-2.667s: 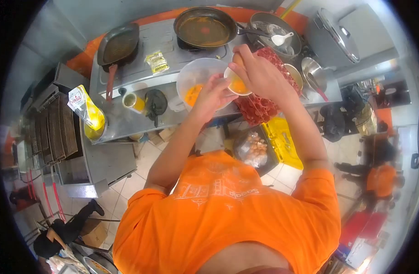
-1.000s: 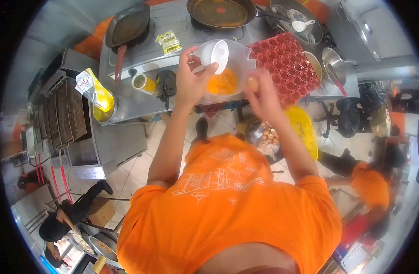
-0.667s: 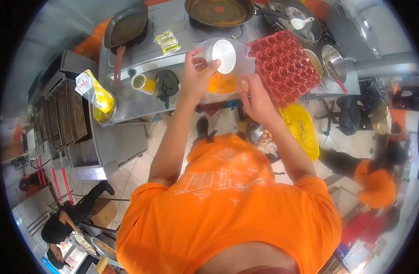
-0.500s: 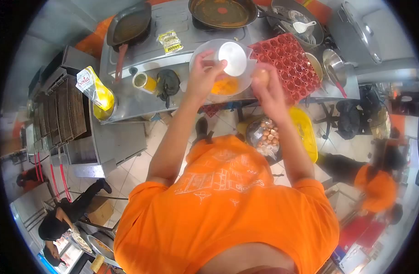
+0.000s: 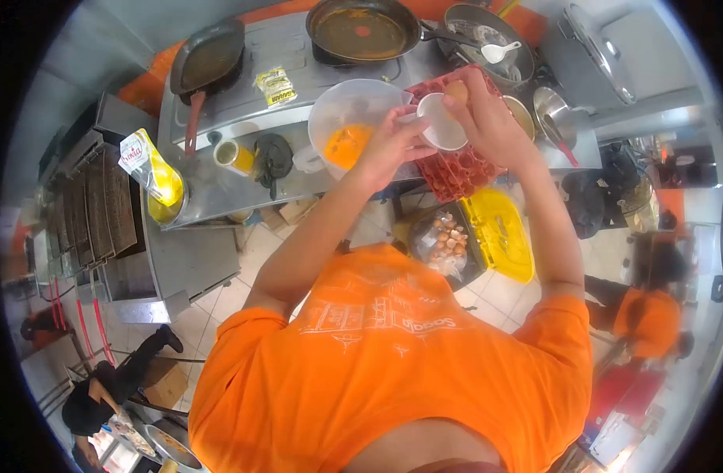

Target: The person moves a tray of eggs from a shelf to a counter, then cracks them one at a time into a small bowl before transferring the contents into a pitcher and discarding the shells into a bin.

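- The long stainless-steel counter carries all the cookware, with the person's orange shirt below it in the head view.
- A round dark frying pan with an oily bottom sits at the counter's far edge.
- A red plastic egg tray lies on the counter under both hands, its near cells showing empty.
- A wide translucent plastic mixing bowl with a pool of orange beaten egg stands just left of the tray.
- The right hand has its fingers curled around the egg, above the tray.
- The left hand pinches the white cup's rim between thumb and fingers.
- The small white round cup is held in the air between the two hands, beside the mixing bowl's rim.
- The brown egg sits at the right fingertips, touching the cup's far edge.
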